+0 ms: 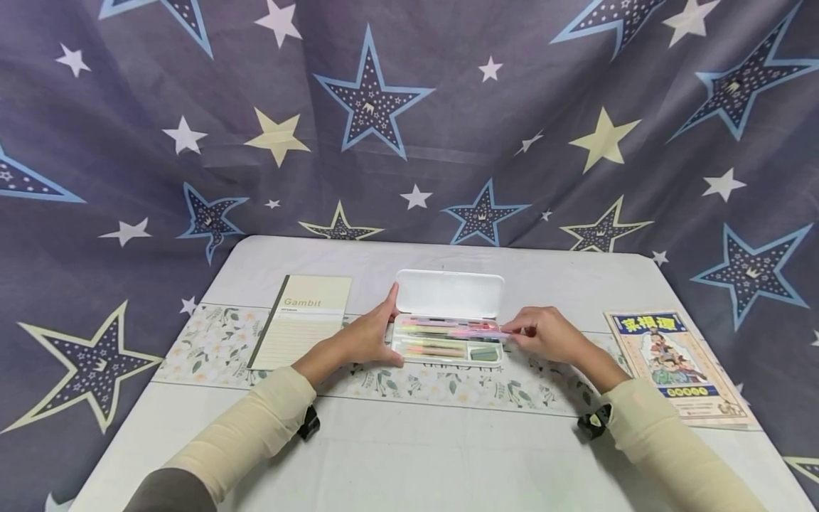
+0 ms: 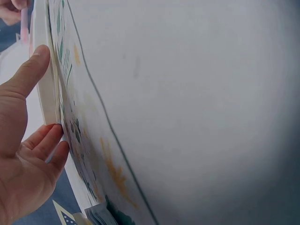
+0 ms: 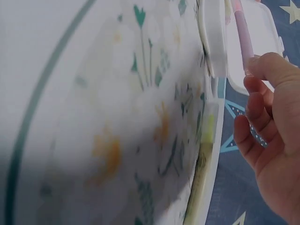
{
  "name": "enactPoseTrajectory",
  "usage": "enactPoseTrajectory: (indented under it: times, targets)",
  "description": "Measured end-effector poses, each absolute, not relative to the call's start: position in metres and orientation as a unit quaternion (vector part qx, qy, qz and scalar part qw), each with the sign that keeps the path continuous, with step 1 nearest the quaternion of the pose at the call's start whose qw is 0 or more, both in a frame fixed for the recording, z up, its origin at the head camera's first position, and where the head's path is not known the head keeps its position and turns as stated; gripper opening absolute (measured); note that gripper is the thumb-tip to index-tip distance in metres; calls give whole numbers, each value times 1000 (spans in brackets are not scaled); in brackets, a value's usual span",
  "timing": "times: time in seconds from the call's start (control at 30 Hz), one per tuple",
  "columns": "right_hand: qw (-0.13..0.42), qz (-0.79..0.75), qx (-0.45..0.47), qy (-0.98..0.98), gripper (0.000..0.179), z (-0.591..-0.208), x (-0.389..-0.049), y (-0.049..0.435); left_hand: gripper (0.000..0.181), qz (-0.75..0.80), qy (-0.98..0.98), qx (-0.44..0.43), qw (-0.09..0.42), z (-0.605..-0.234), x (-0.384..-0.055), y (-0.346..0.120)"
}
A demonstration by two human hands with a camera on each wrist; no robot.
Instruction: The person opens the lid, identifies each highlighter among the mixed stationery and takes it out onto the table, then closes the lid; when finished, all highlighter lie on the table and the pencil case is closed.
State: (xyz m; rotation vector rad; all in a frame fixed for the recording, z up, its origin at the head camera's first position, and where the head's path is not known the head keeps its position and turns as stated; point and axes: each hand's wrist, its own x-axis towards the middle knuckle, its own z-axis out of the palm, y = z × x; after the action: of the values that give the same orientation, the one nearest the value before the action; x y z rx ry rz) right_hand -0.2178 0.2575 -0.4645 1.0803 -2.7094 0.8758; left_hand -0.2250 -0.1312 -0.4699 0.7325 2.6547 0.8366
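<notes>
A white pencil case (image 1: 451, 364) lies with its lid (image 1: 451, 294) raised at the back. Several pens and pencils (image 1: 435, 348) fill its long compartments, and a grey-green block (image 1: 484, 353) sits in the small front right one. My left hand (image 1: 367, 338) holds the case's left end, thumb at the near corner and fingers toward the lid; in the left wrist view the thumb lies along the case wall (image 2: 46, 93). Between thumb and forefinger, my right hand (image 1: 544, 333) pinches the end of a pink and lavender pen (image 3: 243, 37) over the case's right side.
Left of the case lies a cream notebook (image 1: 303, 320) marked Gambit. A colourful booklet (image 1: 675, 363) is at the table's right edge. A floral strip (image 1: 409, 387) crosses the white table (image 1: 448, 455), with a star-patterned cloth (image 1: 397, 192) hanging behind.
</notes>
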Motion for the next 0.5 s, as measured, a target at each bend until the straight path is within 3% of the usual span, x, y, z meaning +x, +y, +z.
enactPoseTrajectory:
  times: [0.5]
  targets:
    - [83, 273, 334, -898, 21, -459, -211, 297, 153, 287, 915, 251, 132, -471, -226, -132]
